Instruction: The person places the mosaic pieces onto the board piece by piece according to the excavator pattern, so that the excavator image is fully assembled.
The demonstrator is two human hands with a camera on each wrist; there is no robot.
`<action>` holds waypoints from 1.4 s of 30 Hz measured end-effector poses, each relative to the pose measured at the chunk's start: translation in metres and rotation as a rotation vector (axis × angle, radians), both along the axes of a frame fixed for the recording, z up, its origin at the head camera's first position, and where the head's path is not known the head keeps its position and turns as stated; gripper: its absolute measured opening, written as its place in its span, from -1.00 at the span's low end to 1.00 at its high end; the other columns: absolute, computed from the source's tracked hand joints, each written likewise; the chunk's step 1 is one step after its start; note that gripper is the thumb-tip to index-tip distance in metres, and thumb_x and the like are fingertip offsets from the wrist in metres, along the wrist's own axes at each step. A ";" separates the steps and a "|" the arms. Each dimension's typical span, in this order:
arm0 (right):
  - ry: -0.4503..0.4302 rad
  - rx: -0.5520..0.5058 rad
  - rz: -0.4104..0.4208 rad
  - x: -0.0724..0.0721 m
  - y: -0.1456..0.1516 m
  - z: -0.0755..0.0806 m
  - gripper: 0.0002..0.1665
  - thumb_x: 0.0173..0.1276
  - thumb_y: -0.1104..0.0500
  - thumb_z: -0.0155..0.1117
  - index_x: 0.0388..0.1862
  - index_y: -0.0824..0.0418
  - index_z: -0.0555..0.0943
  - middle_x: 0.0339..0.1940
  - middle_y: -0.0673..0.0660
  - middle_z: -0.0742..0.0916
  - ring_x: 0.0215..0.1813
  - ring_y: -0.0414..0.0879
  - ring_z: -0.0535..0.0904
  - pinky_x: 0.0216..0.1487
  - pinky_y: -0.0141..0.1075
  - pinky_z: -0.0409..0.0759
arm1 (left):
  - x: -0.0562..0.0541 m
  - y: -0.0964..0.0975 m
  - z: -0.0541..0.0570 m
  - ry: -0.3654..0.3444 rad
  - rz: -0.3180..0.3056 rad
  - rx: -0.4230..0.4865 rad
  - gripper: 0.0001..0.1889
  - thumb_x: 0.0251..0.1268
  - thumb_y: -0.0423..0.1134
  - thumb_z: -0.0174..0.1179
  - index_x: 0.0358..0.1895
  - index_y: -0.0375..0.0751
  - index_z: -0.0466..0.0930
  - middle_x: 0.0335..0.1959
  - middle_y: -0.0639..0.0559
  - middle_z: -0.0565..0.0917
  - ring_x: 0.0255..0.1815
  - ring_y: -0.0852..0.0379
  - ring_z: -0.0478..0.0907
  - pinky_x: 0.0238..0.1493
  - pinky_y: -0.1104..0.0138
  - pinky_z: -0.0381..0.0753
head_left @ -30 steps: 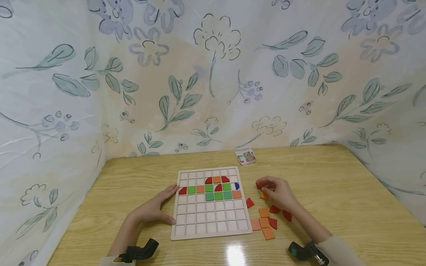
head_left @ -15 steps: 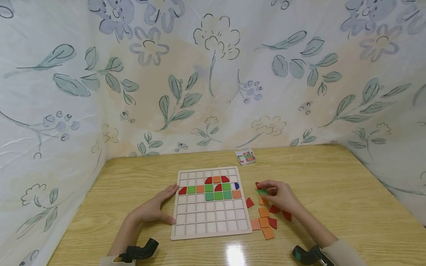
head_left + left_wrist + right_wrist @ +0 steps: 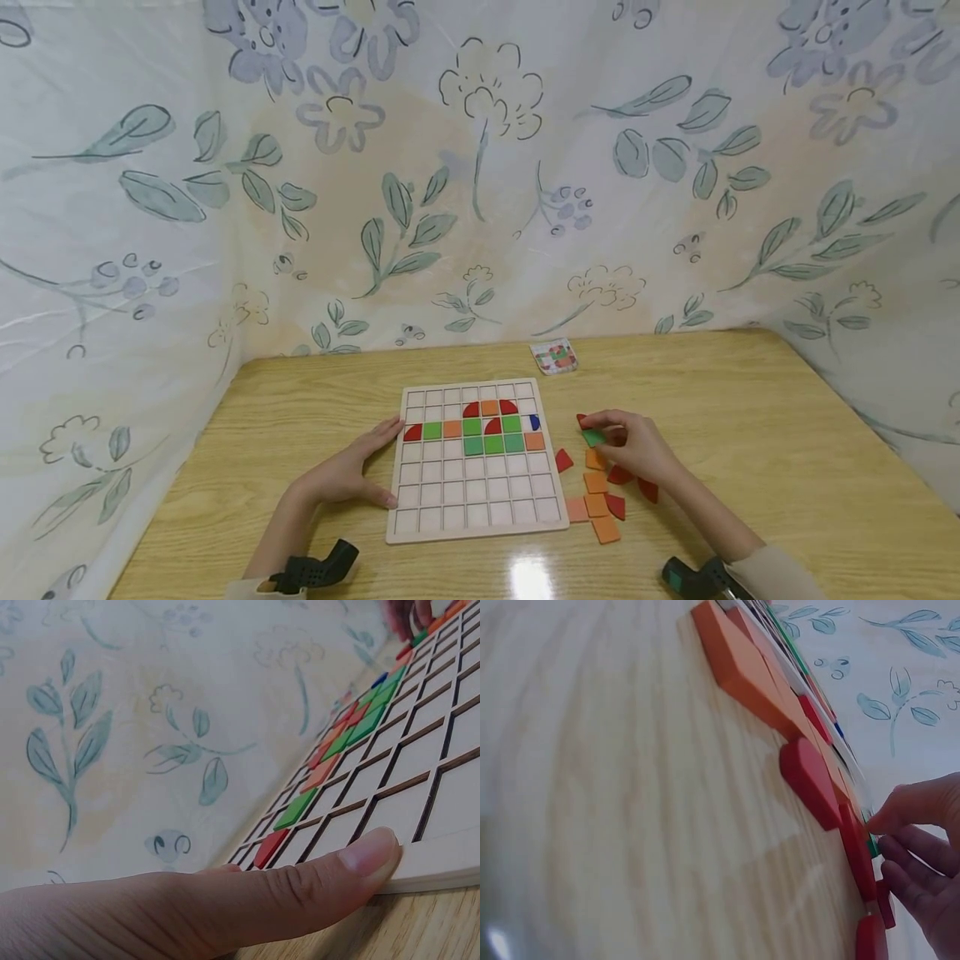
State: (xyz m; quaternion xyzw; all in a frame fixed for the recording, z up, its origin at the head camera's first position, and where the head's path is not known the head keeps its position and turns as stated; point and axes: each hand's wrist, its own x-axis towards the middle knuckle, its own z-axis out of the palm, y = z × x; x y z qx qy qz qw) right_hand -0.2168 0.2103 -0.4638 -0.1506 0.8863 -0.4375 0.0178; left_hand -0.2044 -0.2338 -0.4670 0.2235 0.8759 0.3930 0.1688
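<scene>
My left hand rests along the left side of a pale wooden grid board, fingertips near the upper part. In the left wrist view its thumb presses on the board's rim. Red, green and orange pieces and one blue piece fill some squares in the upper half. Right of the board, my right hand pinches a green tile low over the table, between thumb and fingers. A red quarter-round piece shows by the fingertips, and an orange tile lies just below the thumb.
Loose orange tiles and red quarter-round pieces lie right of the board, some touching its edge. A small printed card with a coloured grid pattern lies behind it. A flowered cloth hangs behind the table.
My right hand has moved slightly down; the green tile now shows between its fingers, and the orange tile lies uncovered below. The left hand stays on the board.
</scene>
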 end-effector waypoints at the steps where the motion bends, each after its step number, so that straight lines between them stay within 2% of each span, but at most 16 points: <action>1: 0.000 0.008 -0.003 0.000 0.000 0.000 -0.63 0.09 0.41 0.30 -0.08 0.20 0.63 -0.08 0.19 0.68 -0.13 0.04 0.62 -0.15 -0.24 0.62 | 0.000 0.000 0.000 0.002 -0.001 0.000 0.13 -0.21 0.03 0.46 0.46 -0.15 -0.05 0.49 -0.13 -0.12 0.46 -0.25 -0.27 0.30 -0.24 -0.16; 8: -0.003 0.080 -0.013 -0.001 0.003 0.002 -0.58 0.08 0.45 0.21 -0.08 0.12 0.63 -0.04 0.18 0.66 -0.11 0.04 0.60 -0.21 -0.30 0.59 | 0.001 0.000 0.000 -0.002 0.002 -0.007 0.14 -0.22 0.03 0.46 0.46 -0.15 -0.05 0.49 -0.14 -0.11 0.46 -0.26 -0.27 0.30 -0.25 -0.15; 14: -0.013 0.113 -0.013 -0.002 0.006 0.002 -0.61 0.11 0.40 0.25 -0.08 0.10 0.62 -0.04 0.16 0.65 -0.14 0.01 0.60 -0.26 -0.34 0.59 | 0.000 0.000 0.000 -0.001 0.006 -0.015 0.14 -0.22 0.04 0.46 0.46 -0.12 -0.05 0.49 -0.12 -0.12 0.46 -0.24 -0.26 0.31 -0.24 -0.15; 24: 0.049 0.165 -0.007 -0.005 0.006 0.000 -0.65 0.08 0.33 0.37 -0.11 0.12 0.65 -0.21 0.05 0.70 -0.33 -0.14 0.53 -0.38 -0.42 0.54 | 0.002 0.001 0.002 -0.010 0.008 0.000 0.13 -0.23 -0.04 0.48 0.46 -0.13 -0.04 0.49 -0.16 -0.11 0.46 -0.28 -0.27 0.29 -0.25 -0.15; 36: 0.053 0.173 0.024 -0.008 0.010 0.000 -0.66 0.09 0.28 0.39 -0.10 0.10 0.64 -0.19 0.02 0.69 -0.30 -0.16 0.56 -0.27 -0.39 0.57 | 0.003 0.001 0.003 -0.004 0.002 0.003 0.12 -0.22 -0.05 0.48 0.46 -0.14 -0.03 0.49 -0.16 -0.10 0.45 -0.29 -0.26 0.29 -0.26 -0.14; 42: 0.015 0.135 0.020 -0.008 0.010 0.005 -0.66 0.08 0.27 0.39 -0.12 0.09 0.63 -0.19 0.01 0.70 -0.22 -0.13 0.60 -0.17 -0.31 0.61 | 0.003 0.002 0.003 -0.009 0.004 0.002 0.12 -0.22 -0.05 0.48 0.46 -0.11 -0.03 0.49 -0.14 -0.10 0.46 -0.28 -0.27 0.29 -0.26 -0.14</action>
